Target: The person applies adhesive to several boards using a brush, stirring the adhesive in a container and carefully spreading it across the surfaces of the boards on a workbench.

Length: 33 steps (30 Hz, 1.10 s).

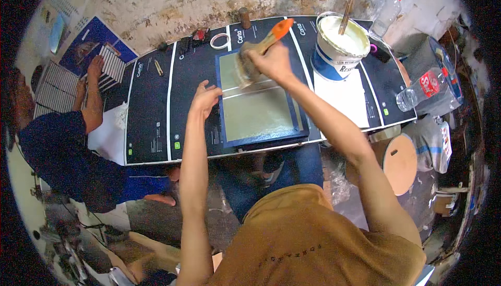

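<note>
My right hand [271, 61] is closed around a wide paintbrush [269, 40] with a wooden, orange-tipped handle. Its bristles are on or just over the upper left part of a flat grey-green panel [255, 121] with a blue border. A pale stripe crosses the panel, and its lower half has a wet-looking sheen. By the panel's left edge is my left hand [206, 99], fingers apart and holding nothing; the fingertips are at the border, and I cannot tell whether they press on it.
The table [148, 108] has black sheets with white stripes. At right stand a bucket [339, 45] of white paint with a stick in it and a plastic bottle [425, 88]. A tape roll [220, 41] lies behind. At left, a co-worker [68, 150] handles a white slatted piece [110, 66].
</note>
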### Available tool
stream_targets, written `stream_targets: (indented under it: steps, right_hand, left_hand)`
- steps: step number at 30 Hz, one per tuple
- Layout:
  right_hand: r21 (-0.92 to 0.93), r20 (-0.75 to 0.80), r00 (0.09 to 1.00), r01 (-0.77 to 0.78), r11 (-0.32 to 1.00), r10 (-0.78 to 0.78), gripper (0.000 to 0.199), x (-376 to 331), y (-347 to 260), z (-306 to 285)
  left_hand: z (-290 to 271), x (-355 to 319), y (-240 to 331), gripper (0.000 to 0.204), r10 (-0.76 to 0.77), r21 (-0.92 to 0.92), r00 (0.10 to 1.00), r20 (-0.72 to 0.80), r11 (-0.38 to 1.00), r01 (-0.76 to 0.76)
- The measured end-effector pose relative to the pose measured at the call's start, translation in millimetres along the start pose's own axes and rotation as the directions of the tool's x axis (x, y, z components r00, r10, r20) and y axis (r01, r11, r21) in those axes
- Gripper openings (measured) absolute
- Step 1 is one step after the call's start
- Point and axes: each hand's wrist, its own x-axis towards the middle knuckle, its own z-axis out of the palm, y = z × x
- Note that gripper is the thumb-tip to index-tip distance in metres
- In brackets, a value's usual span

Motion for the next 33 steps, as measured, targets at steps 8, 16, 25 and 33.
stream_targets:
  steps: [8,16,25,33]
  right_hand:
    - [-0.329,-0.070,0.993,-0.112,0.938,0.094,0.052,-2,59,-41]
    - [-0.018,-0.132,0.991,-0.029,0.999,0.026,0.052,21,32,-14]
    - [-0.465,-0.122,0.977,-0.211,0.860,0.174,0.041,87,42,-49]
    - [-0.085,0.098,0.985,-0.131,0.988,0.139,0.051,-29,-9,-1]
  left_hand:
    - [11,-12,15,0.100,0.044,0.133,0.997,-0.070,0.991,-0.034]
    - [7,-7,6,0.095,0.040,0.041,0.998,-0.038,0.998,-0.038]
    - [12,-14,14,0.104,-0.053,0.211,0.994,-0.097,0.975,0.072]
    - [9,-3,5,0.092,0.032,0.123,0.994,-0.100,0.992,-0.019]
